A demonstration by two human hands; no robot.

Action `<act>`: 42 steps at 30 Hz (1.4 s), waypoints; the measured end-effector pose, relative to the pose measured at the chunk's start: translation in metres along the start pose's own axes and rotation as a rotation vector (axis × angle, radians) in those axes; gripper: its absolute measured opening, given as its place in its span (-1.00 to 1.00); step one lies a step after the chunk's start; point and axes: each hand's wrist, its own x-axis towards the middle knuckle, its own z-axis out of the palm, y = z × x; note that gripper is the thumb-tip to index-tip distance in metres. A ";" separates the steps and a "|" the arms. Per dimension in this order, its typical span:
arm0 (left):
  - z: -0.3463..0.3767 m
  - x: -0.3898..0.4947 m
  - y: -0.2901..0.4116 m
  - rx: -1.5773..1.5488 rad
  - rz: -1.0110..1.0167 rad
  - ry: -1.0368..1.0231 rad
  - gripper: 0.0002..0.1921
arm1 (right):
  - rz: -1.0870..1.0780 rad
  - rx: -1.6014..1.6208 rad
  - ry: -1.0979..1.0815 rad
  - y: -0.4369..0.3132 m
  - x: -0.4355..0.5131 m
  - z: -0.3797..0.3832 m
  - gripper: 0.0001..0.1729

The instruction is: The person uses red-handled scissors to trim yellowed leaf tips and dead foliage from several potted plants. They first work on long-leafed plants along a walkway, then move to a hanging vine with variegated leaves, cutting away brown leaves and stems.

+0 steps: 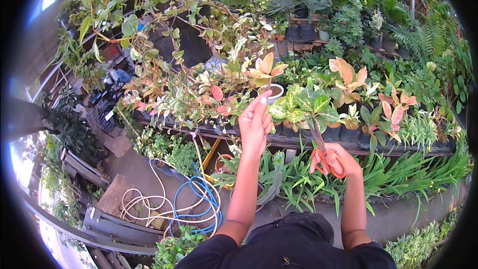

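Note:
My left hand [255,121] is raised with its fingers closed, index fingertip near the stem of an orange-leaved potted plant [266,68]; whether it pinches something thin I cannot tell. Behind the fingertip stands a white pot with soil [275,91]. My right hand [334,160] holds scissors with orange handles [322,144], fingers through the loops. The blades point up and away, against the lower leaves of a dark green plant with pale veins [313,101]. A yellow-green variegated plant [289,106] grows just left of it.
Black nursery pots [331,133] line a dark shelf edge [396,150]. Long strap-leaved plants [403,173] grow below. Coiled cream hose [143,213] and blue hose [175,209] lie on the ground at left. Variegated vines [179,45] hang at upper left. A yellow metal frame [212,157] stands under the shelf.

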 end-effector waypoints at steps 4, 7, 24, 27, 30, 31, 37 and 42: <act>0.012 0.038 0.003 -0.218 0.040 0.087 -0.60 | -0.064 -0.041 -0.015 -0.014 0.038 -0.016 -0.06; 0.019 0.063 0.009 -0.394 0.083 0.165 -0.56 | -0.121 -0.090 -0.043 -0.028 0.066 -0.034 -0.09; 0.024 0.084 0.009 -0.331 0.278 0.294 -0.89 | -0.107 -0.235 -0.438 -0.086 0.156 -0.083 -0.35; 0.024 0.082 0.008 -0.321 0.277 0.286 -0.89 | -0.133 -0.153 -0.576 -0.091 0.172 -0.074 -0.20; 0.023 0.084 0.007 -0.321 0.257 0.315 -0.89 | -0.009 -0.237 -0.611 -0.094 0.188 -0.066 0.02; 0.022 0.085 0.007 -0.327 0.259 0.310 -0.90 | -0.003 -0.245 -0.615 -0.095 0.193 -0.064 0.03; 0.015 0.090 0.005 -0.341 0.259 0.311 -0.90 | 0.032 -0.153 -0.583 -0.095 0.211 -0.055 -0.06; 0.012 0.093 0.003 -0.332 0.257 0.287 -0.89 | 0.053 -0.124 -0.630 -0.096 0.217 -0.058 -0.03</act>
